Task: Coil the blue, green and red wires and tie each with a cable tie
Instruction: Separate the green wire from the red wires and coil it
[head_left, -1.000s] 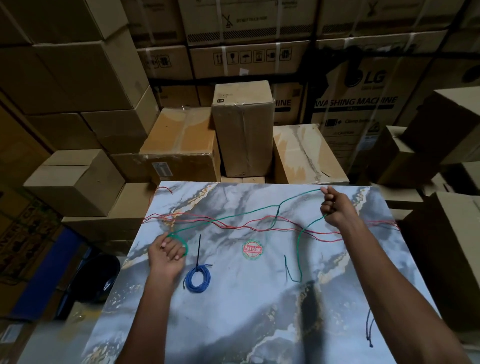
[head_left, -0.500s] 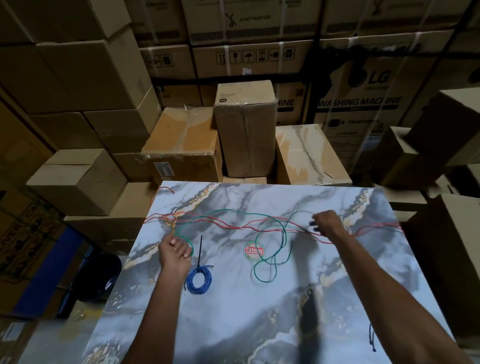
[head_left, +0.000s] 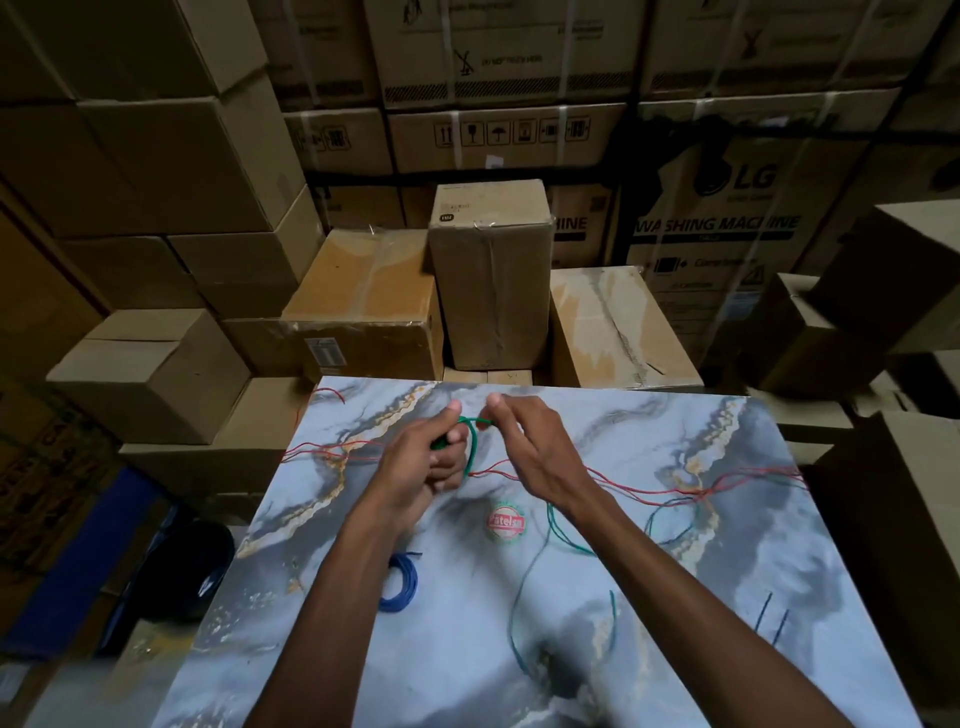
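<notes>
Green wire (head_left: 471, 441): small loop held up between both hands — the rest trails loose.
Red wire (head_left: 649, 488): uncoiled, strung across the table.
Blue wire (head_left: 399, 582): coiled, lying flat.

Beyond the fingertips (head_left: 496, 401) of the right hand (head_left: 530, 452), a short strip of marble-patterned tabletop (head_left: 649, 597) is left bare up to the far edge, where stacked brown cardboard boxes (head_left: 491, 275) close off the way. Below and to both sides of the fingers, thin red wires (head_left: 649, 483) are stretched across the surface. Nearer than the fingers, loose loops of green wire (head_left: 524, 587) lie on the right, and a coiled blue wire (head_left: 402, 582) lies under the left forearm.
</notes>
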